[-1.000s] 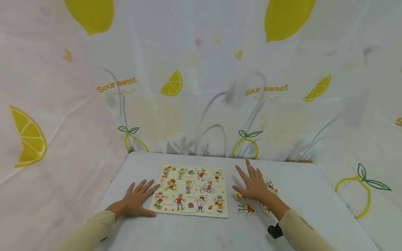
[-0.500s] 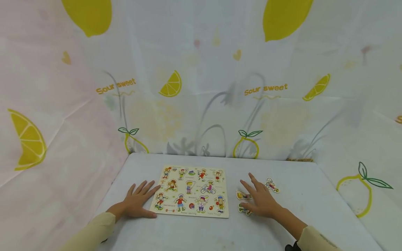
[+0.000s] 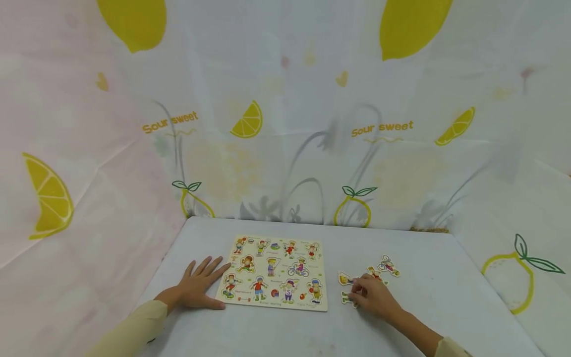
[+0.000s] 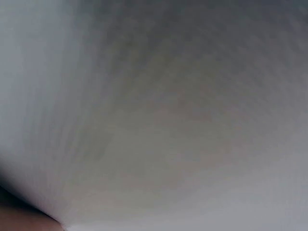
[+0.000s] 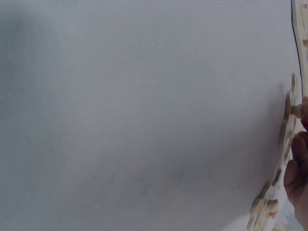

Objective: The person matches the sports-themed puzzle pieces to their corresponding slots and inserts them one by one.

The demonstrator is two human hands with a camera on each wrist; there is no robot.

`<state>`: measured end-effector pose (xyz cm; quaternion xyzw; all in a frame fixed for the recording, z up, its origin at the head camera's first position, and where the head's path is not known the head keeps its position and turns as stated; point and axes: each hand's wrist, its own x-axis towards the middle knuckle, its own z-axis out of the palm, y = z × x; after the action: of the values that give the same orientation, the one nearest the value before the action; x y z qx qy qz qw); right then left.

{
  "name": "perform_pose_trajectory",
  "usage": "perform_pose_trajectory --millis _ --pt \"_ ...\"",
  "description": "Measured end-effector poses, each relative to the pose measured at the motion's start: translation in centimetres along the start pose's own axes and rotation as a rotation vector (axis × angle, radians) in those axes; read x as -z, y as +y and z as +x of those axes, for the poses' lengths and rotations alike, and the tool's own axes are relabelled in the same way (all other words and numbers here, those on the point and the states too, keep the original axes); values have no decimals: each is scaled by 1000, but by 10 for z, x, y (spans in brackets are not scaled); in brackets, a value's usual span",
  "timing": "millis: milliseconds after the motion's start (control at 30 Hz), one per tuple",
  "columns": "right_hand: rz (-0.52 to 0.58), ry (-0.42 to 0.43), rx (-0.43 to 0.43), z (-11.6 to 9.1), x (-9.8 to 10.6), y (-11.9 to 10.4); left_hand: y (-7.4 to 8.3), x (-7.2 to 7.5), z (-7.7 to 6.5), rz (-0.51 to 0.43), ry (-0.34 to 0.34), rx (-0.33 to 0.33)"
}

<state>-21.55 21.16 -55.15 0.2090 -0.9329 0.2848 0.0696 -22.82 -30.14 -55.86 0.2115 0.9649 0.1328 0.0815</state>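
A cream wooden puzzle board (image 3: 281, 301) with printed children playing sports lies mid-table in the head view. My left hand (image 3: 198, 285) rests at its left side, fingers spread, fingertips at the board's edge. Right of the board, my right hand (image 3: 374, 296) is lowered over loose puzzle pieces, thumb and fingers drawn together at a figure-shaped puzzle piece (image 3: 345, 298), which they partly cover. In the right wrist view, the fingers (image 5: 299, 168) pinch by the peg of a puzzle piece (image 5: 289, 115). The left wrist view shows mostly blurred white surface.
Other loose pieces lie near my right hand: a yellow-headed piece (image 3: 345, 278), a red-clothed piece (image 3: 377, 273) and a cyclist piece (image 3: 390, 266). The white table (image 3: 267, 334) meets a lemon-print cloth (image 3: 285, 173) at the back and sides.
My right hand has come back toward me and down onto the lower piece, its spread fingers now drawn together. The left hand stays beside the board.
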Motion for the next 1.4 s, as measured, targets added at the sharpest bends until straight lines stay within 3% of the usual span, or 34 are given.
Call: perform_pose_trajectory --millis 100,200,300,467,700,1033,1400 --pt "105 -31 -162 -5 -2 -5 0 0 -1 0 6 -14" --pt "133 4 -313 -9 -6 -10 -2 -2 -1 -6 24 -36" --pt "112 54 -380 -12 -10 -13 -2 -2 -1 1 24 -40" --pt "82 95 -358 -13 -14 -19 -1 0 1 0 22 -18" --pt "29 90 -299 -6 -11 -24 -11 -12 7 76 14 19" --pt "34 258 -6 41 10 -40 -20 -17 10 97 44 24" --pt "76 200 -17 50 1 -47 -19 -19 12 99 17 23"
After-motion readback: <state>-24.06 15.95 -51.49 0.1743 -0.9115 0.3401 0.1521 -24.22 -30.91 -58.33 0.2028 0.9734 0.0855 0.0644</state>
